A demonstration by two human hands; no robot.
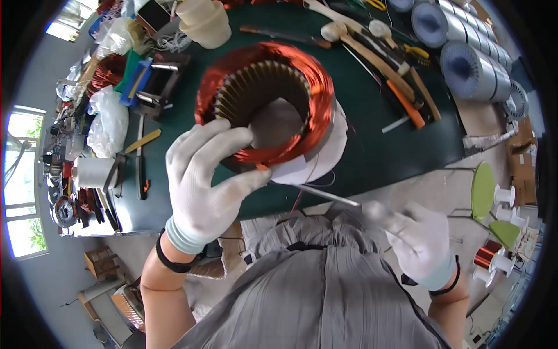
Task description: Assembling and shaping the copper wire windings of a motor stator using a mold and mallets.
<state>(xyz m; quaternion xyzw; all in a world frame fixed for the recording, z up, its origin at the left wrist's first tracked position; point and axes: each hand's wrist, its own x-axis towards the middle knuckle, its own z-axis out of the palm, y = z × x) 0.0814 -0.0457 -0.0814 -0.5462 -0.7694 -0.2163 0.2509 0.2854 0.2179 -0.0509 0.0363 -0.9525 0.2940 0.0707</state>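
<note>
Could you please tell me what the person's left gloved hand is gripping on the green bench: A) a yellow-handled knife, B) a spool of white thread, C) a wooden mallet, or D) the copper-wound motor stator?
D: the left hand in its white glove pinches the near rim of the copper-wound stator, while the right hand holds a thin metal rod pointed toward it.

a dark green bench [372,134] carries wooden-handled mallets [354,41] and orange-handled tools [407,104] at the far right. silver stator cores [471,70] line its right end. a cream pot [203,23], plastic bags [107,119] and a white spool [93,173] sit left. a green stool [482,189] stands by.
</note>
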